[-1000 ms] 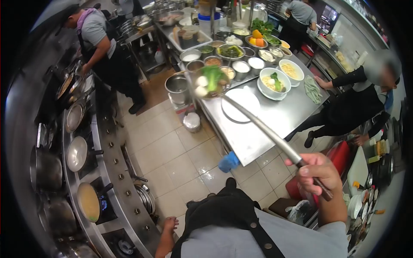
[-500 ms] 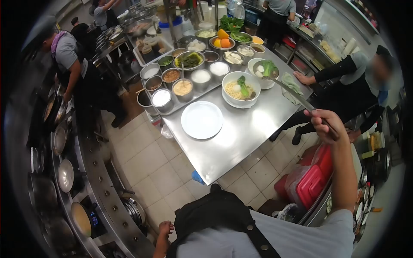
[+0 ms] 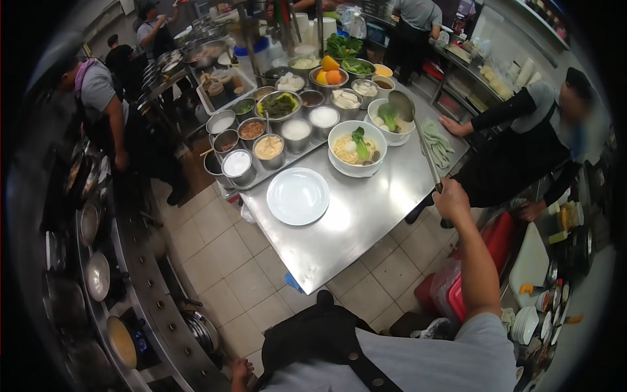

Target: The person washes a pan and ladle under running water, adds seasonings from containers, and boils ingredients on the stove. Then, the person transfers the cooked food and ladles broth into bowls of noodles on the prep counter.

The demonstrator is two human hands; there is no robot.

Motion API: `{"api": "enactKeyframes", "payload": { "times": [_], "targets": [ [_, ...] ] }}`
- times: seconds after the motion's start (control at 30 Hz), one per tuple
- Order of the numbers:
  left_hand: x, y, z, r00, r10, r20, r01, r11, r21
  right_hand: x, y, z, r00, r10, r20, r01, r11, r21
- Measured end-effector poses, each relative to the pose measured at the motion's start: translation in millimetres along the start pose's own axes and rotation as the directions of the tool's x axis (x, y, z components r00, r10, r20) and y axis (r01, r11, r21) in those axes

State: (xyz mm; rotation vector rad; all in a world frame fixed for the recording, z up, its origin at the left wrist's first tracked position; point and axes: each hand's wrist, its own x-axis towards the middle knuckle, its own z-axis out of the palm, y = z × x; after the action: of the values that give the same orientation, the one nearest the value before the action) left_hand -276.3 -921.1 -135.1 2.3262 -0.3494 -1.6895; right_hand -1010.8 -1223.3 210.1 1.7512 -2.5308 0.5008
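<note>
At far left of what I'm minding, the left hand [image 3: 241, 371] hangs low beside the apron [image 3: 307, 343]; I can't tell how far its fingers are curled. Next, on the table [image 3: 339, 228], come a bare plate [image 3: 298, 196], then the front bowl [image 3: 353, 168] and the rear bowl [image 3: 390, 135]. The ladle [image 3: 401, 106] has its head at the rear bowl's far right rim. A careless wrist turn, magnified by that long handle, could knock the rim or slop broth; the cloth [image 3: 437, 144] beside the handle could snag it. The ladle points away from me and slightly left, its long axis slanting back to the right hand [image 3: 450, 199], which grips the handle's near end.
</note>
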Motion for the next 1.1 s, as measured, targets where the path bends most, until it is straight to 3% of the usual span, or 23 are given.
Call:
{"api": "enactKeyframes", "payload": {
  "times": [0.13, 0.23, 0.27, 0.3, 0.33, 0.37, 0.4, 0.43, 0.47, 0.5, 0.53, 0.6, 0.67, 0.7, 0.73, 0.77, 0.83, 0.9, 0.93, 1.0, 1.1],
  "targets": [
    [2.3, -25.4, -6.4, 1.000, -0.011, -0.014, 0.010, 0.999, -0.052, -23.6, -25.1, 4.0, 0.999, -0.028, -0.022, 0.025, 0.992, -0.124],
    [2.6, -51.1, -11.5, 1.000, -0.021, -0.021, 0.019, 0.993, -0.118, -27.6, -39.4, 18.3, 0.996, 0.078, -0.044, -0.083, 0.987, -0.136],
    [5.2, -66.6, -13.0, 1.000, -0.025, -0.013, 0.023, 0.989, -0.144, -31.5, -44.1, 20.8, 0.995, 0.087, -0.042, -0.082, 0.990, 0.113],
    [5.7, -82.9, -13.2, 1.000, -0.024, -0.001, 0.023, 0.984, -0.175, -22.6, -11.3, 55.2, 0.987, -0.057, -0.152, 0.106, 0.936, 0.336],
    [-4.7, -95.5, -9.1, 1.000, -0.016, -0.010, 0.014, 0.983, -0.184, -24.2, -17.5, 52.6, 1.000, 0.013, -0.020, 0.000, 0.831, 0.556],
    [-13.7, -111.1, 1.4, 0.991, 0.050, -0.126, -0.064, 0.992, -0.111, -27.0, -25.1, 47.2, 0.990, 0.082, 0.112, -0.138, 0.677, 0.723],
    [-22.2, -116.5, 4.7, 0.987, 0.066, -0.150, -0.080, 0.993, -0.088, -37.9, -50.5, 29.1, 0.968, 0.064, 0.242, -0.242, 0.480, 0.843],
    [-30.5, -117.7, 7.9, 0.981, 0.088, -0.171, -0.098, 0.994, -0.056, -49.3, -76.9, 15.3, 0.957, 0.059, 0.284, -0.283, 0.409, 0.868],
    [-49.8, -111.0, 11.4, 0.976, -0.001, -0.216, -0.035, 0.986, -0.164, -70.5, -106.2, -2.2, 0.961, -0.054, 0.272, -0.225, 0.423, 0.878],
    [-42.4, -125.7, 7.3, 0.986, 0.033, -0.164, -0.040, 0.998, -0.039, -79.0, -113.9, -2.3, 0.942, -0.172, 0.287, -0.200, 0.398, 0.895],
    [-48.9, -126.9, 7.2, 0.983, -0.069, -0.168, 0.037, 0.981, -0.192, -84.7, -122.4, 3.3, 0.922, -0.253, 0.293, -0.186, 0.374, 0.909],
    [-39.4, -138.7, -3.8, 0.975, -0.137, -0.173, 0.085, 0.957, -0.278, -115.6, -179.9, -3.4, 0.850, -0.432, 0.303, -0.170, 0.319, 0.932],
    [-23.8, -157.8, -22.4, 0.969, -0.156, -0.194, 0.072, 0.922, -0.380, -147.3, -251.6, -10.4, 0.653, -0.573, 0.495, -0.273, 0.431, 0.860],
    [-20.3, -165.2, -32.0, 0.964, -0.164, -0.207, 0.058, 0.897, -0.437, -162.0, -279.6, 13.8, 0.637, -0.628, 0.447, -0.330, 0.302, 0.894],
    [-17.9, -171.6, -44.2, 0.963, -0.167, -0.211, 0.054, 0.887, -0.458, -180.4, -321.5, 18.6, 0.558, -0.690, 0.461, -0.355, 0.304, 0.884],
    [-16.3, -176.9, -56.9, 0.958, -0.171, -0.229, 0.035, 0.865, -0.501, -201.0, -371.0, 16.7, 0.450, -0.726, 0.520, -0.300, 0.426, 0.854],
    [-15.8, -196.9, -78.5, 0.952, -0.193, -0.238, 0.027, 0.828, -0.560, -254.6, -463.9, 27.7, 0.356, -0.770, 0.529, -0.248, 0.468, 0.848],
    [-11.6, -218.6, -93.6, 0.940, -0.230, -0.254, 0.010, 0.758, -0.652, -307.2, -547.8, 39.3, 0.184, -0.805, 0.563, -0.078, 0.560, 0.825],
    [-16.0, -227.0, -99.5, 0.939, -0.237, -0.250, 0.012, 0.747, -0.665, -330.3, -580.9, 46.7, 0.130, -0.826, 0.548, 0.054, 0.558, 0.828],
    [-29.3, -242.1, -110.5, 0.906, -0.309, -0.290, 0.001, 0.687, -0.727, -364.3, -636.4, 74.2, -0.068, -0.812, 0.580, 0.101, 0.572, 0.814],
    [-30.5, -283.1, -108.2, 0.900, -0.336, -0.279, -0.023, 0.602, -0.798, -407.2, -694.3, 96.7, -0.192, -0.791, 0.581, 0.257, 0.531, 0.808]
  ]
}}
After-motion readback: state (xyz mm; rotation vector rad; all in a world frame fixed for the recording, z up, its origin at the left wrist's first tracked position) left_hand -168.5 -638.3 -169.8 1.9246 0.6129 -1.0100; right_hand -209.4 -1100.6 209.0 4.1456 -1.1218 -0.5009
